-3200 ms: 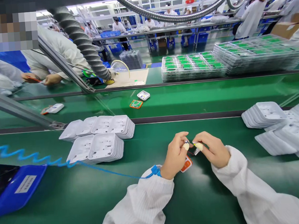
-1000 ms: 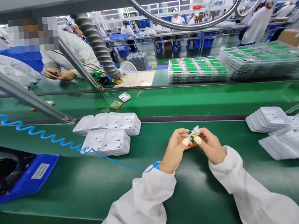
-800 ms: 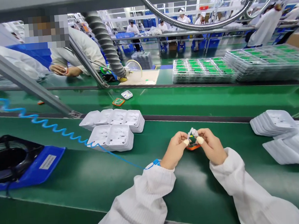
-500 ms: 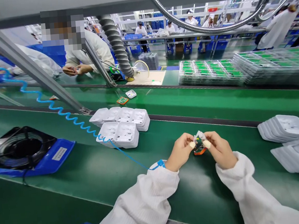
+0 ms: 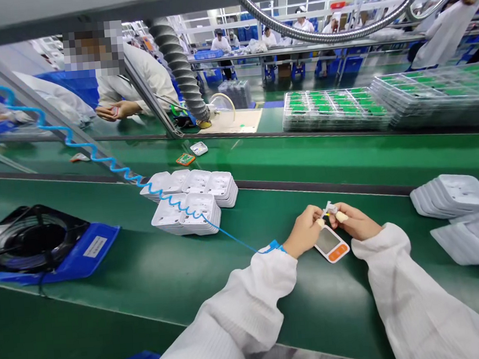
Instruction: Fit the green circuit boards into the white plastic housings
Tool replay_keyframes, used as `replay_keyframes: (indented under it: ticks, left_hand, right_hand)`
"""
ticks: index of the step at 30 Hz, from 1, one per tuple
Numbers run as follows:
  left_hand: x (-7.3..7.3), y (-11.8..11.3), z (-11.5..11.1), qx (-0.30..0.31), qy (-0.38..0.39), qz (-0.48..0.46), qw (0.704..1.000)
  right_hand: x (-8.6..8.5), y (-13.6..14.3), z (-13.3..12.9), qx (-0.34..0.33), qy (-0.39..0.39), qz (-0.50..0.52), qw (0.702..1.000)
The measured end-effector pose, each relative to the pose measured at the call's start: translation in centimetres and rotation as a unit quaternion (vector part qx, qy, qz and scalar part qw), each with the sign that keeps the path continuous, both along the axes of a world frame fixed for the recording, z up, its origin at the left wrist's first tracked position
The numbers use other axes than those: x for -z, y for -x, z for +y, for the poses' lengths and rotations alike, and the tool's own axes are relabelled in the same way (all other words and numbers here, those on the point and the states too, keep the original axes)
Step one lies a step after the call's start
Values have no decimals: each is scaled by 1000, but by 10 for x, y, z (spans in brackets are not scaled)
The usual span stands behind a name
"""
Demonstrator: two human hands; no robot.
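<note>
L hand: fingers curled, thumb & forefinger pinched on one end of sm. white part, irregular, prob. moulded plastic, w/ a spot of yellow. R hand: likewise nearly closed, pinching other end; smooth cream cover on thumb. Handheld unit just below fingertips, tilted: rounded-rect. white casing, flat grey display, orange keys at near end. Whether it touches the bench or hangs: can't tell. Bench: smooth green surface, slight sheen. Sleeves white, fine-ribbed cloth, creased. Blue strap at L wrist, coiled plastic cord attached. White shells, shallow, round-cornered, nested in stacks L of hands; more shells to R, stacks leaning. Far L: black fan, circular in sq. frame, adj. blue panel w/ white label. Beyond: clear rigid trays of green boards, stacked.
</note>
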State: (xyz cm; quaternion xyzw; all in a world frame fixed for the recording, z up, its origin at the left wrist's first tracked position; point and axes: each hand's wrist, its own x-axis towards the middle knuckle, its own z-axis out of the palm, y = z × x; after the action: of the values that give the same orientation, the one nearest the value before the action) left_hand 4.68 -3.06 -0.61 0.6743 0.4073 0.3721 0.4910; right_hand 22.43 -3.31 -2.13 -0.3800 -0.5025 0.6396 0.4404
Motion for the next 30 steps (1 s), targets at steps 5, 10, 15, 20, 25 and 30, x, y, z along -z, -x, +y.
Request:
replay_keyframes:
  ticks: [5,10,15,20,25,30]
  left_hand:
    - [-22,-11,-15,-19,-44,-25,999]
    - [-54,15,-47,-81,-174,60,980]
    - [-45,23,-52,-56,-116,95,987]
    - [-19,21,-9,-52,-133,187,972]
    - [-6,20,24,-21,-110,206,972]
    - [1,18,16,-31,-105,258,960]
  right_hand:
    - [-18,8,-15,65,13,61,996]
    - [-39,39,-18,58,-135,-7,989]
    - [-22,43,-18,15,-99,-36,994]
    - [12,27,-4,72,-21,-71,995]
    - [12,29,8,90,-61,-106,988]
    - [6,31,2,73,-132,-229,962]
